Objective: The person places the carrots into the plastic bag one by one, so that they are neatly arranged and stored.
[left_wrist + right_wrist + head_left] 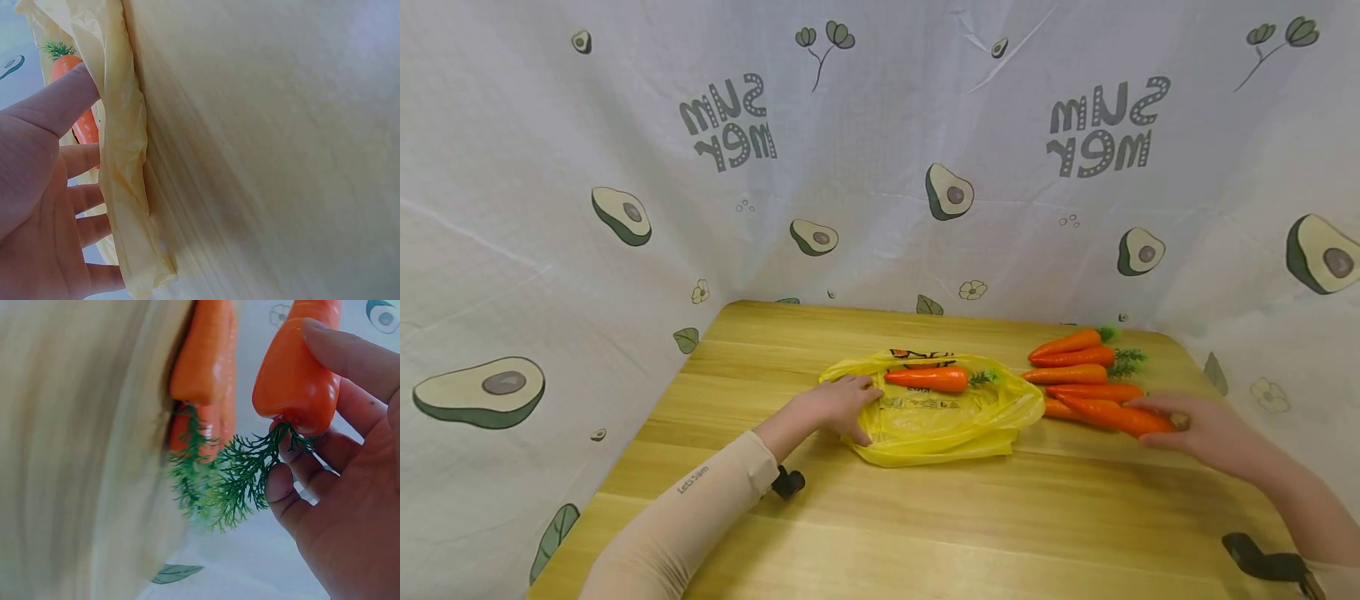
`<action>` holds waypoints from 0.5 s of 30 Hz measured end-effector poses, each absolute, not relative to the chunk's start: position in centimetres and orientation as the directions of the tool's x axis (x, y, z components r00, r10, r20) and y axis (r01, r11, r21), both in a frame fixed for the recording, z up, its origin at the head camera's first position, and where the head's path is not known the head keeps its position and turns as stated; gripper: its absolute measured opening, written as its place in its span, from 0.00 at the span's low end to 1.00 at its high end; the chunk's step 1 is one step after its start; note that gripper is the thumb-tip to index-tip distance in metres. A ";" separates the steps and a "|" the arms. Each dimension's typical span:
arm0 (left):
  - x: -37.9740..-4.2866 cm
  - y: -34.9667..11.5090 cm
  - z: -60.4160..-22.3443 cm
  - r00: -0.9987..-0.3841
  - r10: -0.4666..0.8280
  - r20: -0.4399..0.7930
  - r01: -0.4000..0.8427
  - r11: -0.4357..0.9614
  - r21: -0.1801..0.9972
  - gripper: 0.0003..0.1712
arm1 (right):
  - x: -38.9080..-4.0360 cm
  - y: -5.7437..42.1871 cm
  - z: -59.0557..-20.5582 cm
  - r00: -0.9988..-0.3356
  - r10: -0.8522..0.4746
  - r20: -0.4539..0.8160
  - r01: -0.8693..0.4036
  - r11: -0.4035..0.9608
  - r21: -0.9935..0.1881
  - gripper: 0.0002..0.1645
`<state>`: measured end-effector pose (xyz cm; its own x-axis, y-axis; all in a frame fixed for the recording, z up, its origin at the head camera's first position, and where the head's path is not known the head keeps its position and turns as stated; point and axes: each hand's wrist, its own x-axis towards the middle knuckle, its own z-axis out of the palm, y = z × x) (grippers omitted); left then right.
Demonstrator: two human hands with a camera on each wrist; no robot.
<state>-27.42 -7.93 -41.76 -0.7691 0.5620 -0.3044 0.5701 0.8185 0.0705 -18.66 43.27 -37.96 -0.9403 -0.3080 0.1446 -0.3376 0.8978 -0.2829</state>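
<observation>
Right hand (1198,429) pinches a carrot (1116,414); left hand (838,406) grips the yellow bag (947,417) rim mid-bench — flimsy plastic could flop shut.

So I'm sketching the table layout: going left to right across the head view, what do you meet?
Left hand gripping the bag's edge → yellow plastic bag → single carrot on the bag → pile of carrots → right hand holding one carrot.
</observation>
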 end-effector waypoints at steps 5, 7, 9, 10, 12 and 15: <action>-27.3 -7.9 -41.7 -0.772 0.562 -0.296 0.569 0.819 0.068 0.51 | -18.9 42.5 -37.0 -0.942 -0.309 0.131 -0.335 0.889 -0.313 0.30; -27.3 -7.9 -41.7 -0.773 0.561 -0.295 0.568 0.820 0.069 0.51 | -19.0 42.1 -36.6 -0.945 -0.307 0.112 -0.327 0.886 -0.330 0.31; -27.3 -8.0 -41.7 -0.773 0.562 -0.295 0.569 0.820 0.070 0.51 | -19.1 41.8 -36.2 -0.946 -0.308 0.104 -0.325 0.884 -0.336 0.32; -27.3 -8.0 -41.7 -0.773 0.562 -0.295 0.568 0.820 0.071 0.51 | -19.1 41.6 -36.1 -0.945 -0.311 0.099 -0.326 0.882 -0.340 0.32; -27.3 -8.0 -41.8 -0.772 0.562 -0.298 0.568 0.820 0.074 0.51 | -19.3 41.2 -35.8 -0.944 -0.312 0.109 -0.330 0.884 -0.330 0.31; -27.4 -8.0 -41.9 -0.770 0.562 -0.301 0.569 0.819 0.073 0.51 | -19.6 40.8 -35.3 -0.947 -0.303 0.106 -0.321 0.889 -0.326 0.31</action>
